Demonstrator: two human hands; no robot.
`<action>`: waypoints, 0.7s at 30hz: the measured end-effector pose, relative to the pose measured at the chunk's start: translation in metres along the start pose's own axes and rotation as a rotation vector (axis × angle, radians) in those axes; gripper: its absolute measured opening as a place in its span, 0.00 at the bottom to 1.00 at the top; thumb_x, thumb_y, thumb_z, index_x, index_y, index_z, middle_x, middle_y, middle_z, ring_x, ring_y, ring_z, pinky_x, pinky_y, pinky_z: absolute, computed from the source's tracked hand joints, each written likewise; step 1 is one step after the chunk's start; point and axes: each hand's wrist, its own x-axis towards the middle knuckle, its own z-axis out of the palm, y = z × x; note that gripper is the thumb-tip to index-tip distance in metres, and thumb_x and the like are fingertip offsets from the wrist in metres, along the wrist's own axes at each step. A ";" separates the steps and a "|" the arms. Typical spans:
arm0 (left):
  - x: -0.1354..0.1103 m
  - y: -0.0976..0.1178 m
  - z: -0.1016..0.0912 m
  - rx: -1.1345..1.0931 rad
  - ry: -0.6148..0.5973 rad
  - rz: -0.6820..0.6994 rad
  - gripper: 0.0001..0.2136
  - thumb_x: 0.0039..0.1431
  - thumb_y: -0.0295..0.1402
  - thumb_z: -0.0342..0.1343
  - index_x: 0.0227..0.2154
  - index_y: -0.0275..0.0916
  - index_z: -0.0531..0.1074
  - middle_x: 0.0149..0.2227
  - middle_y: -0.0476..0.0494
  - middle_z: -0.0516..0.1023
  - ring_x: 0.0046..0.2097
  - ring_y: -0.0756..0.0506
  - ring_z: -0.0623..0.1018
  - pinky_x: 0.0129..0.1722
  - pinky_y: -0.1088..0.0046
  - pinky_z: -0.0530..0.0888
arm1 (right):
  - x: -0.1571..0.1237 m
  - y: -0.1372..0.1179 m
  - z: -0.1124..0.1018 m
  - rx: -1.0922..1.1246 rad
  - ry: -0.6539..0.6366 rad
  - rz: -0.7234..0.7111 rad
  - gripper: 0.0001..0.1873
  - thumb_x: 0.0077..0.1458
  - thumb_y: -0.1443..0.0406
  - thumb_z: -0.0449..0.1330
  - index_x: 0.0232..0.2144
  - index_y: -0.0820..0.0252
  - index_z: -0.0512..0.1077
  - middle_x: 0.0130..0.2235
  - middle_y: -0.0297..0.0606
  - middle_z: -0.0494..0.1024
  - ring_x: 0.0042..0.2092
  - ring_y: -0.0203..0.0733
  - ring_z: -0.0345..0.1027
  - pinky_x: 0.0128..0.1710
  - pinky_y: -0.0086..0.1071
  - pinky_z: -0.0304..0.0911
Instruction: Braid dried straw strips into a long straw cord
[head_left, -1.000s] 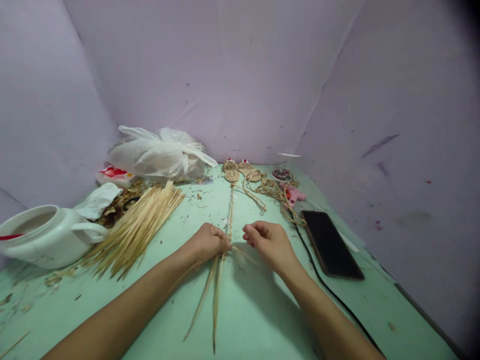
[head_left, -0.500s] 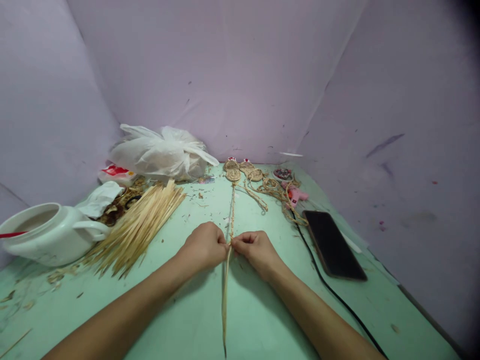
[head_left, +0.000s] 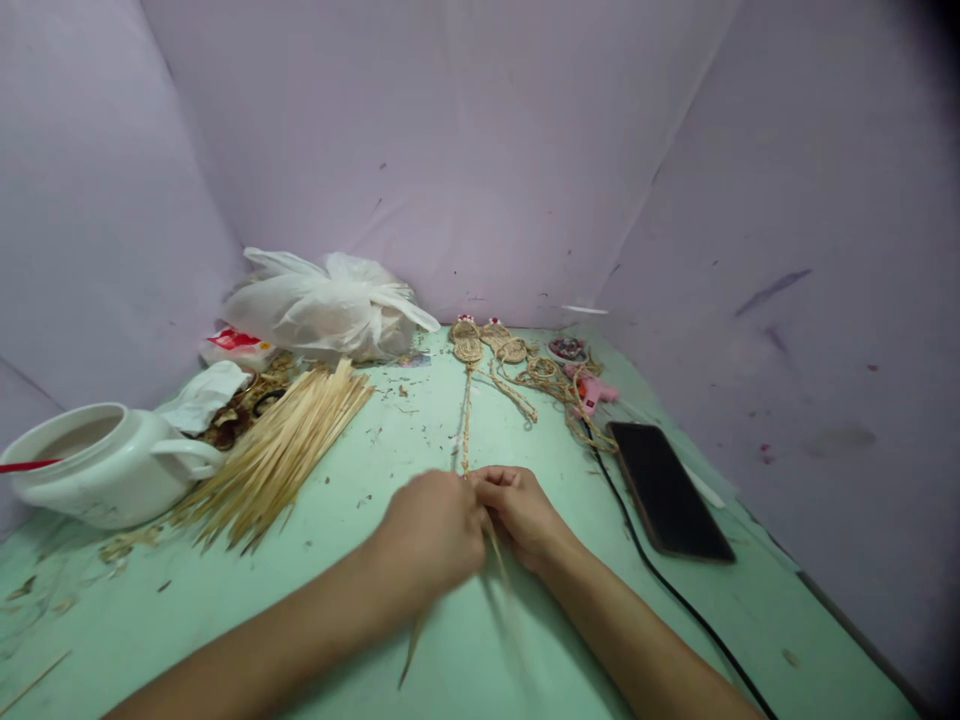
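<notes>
A thin straw braid (head_left: pixel 465 420) runs along the green table from a small woven piece at the back to my hands. My left hand (head_left: pixel 435 535) is closed over the braid's near end and partly covers my right hand (head_left: pixel 517 510), which is also closed on the straw. Loose straw strands (head_left: pixel 411 655) trail out from under my left hand toward me, blurred by motion. Both hands touch each other at the middle of the table.
A bundle of straw sticks (head_left: pixel 285 450) lies at the left beside a white pot (head_left: pixel 105 470). A white plastic bag (head_left: pixel 322 305) sits at the back. A black phone (head_left: pixel 667 490), a black cable (head_left: pixel 675 595) and woven straw pieces (head_left: pixel 540 375) lie at the right.
My left hand has moved right and nearer, over my right hand. The loose strands, earlier hanging straight toward me, now swing left and blur.
</notes>
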 end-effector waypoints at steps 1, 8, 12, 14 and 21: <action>0.006 -0.004 -0.006 0.004 0.080 -0.002 0.08 0.44 0.31 0.48 0.16 0.36 0.69 0.20 0.43 0.70 0.26 0.48 0.70 0.26 0.75 0.60 | 0.000 0.000 0.000 -0.012 -0.019 -0.008 0.08 0.31 0.64 0.61 0.14 0.64 0.68 0.15 0.32 0.67 0.18 0.29 0.54 0.19 0.25 0.46; 0.036 -0.033 -0.003 -0.768 -0.397 -0.249 0.06 0.41 0.31 0.51 0.19 0.32 0.67 0.18 0.46 0.69 0.15 0.55 0.62 0.14 0.79 0.56 | 0.003 -0.002 -0.006 -0.098 -0.173 -0.087 0.08 0.34 0.63 0.61 0.16 0.65 0.69 0.17 0.33 0.69 0.21 0.31 0.60 0.25 0.26 0.54; 0.038 -0.033 0.007 -0.599 -0.299 -0.239 0.06 0.41 0.29 0.50 0.14 0.34 0.65 0.11 0.52 0.61 0.13 0.55 0.60 0.13 0.79 0.56 | 0.007 0.002 -0.010 -0.396 -0.187 -0.218 0.06 0.39 0.68 0.56 0.19 0.64 0.72 0.21 0.37 0.74 0.25 0.34 0.63 0.27 0.27 0.56; 0.039 -0.031 0.010 -0.428 -0.254 -0.248 0.06 0.40 0.28 0.48 0.12 0.35 0.63 0.09 0.52 0.58 0.12 0.53 0.59 0.13 0.78 0.56 | 0.006 0.004 -0.012 -0.627 -0.123 -0.326 0.09 0.42 0.68 0.53 0.22 0.63 0.74 0.23 0.38 0.75 0.25 0.35 0.63 0.25 0.27 0.55; 0.041 -0.034 0.017 -0.172 -0.035 -0.128 0.05 0.32 0.24 0.48 0.08 0.35 0.60 0.11 0.54 0.51 0.17 0.56 0.54 0.16 0.78 0.50 | -0.014 -0.003 -0.005 -1.303 0.130 -0.595 0.10 0.44 0.69 0.52 0.21 0.61 0.74 0.24 0.39 0.74 0.25 0.35 0.63 0.24 0.27 0.50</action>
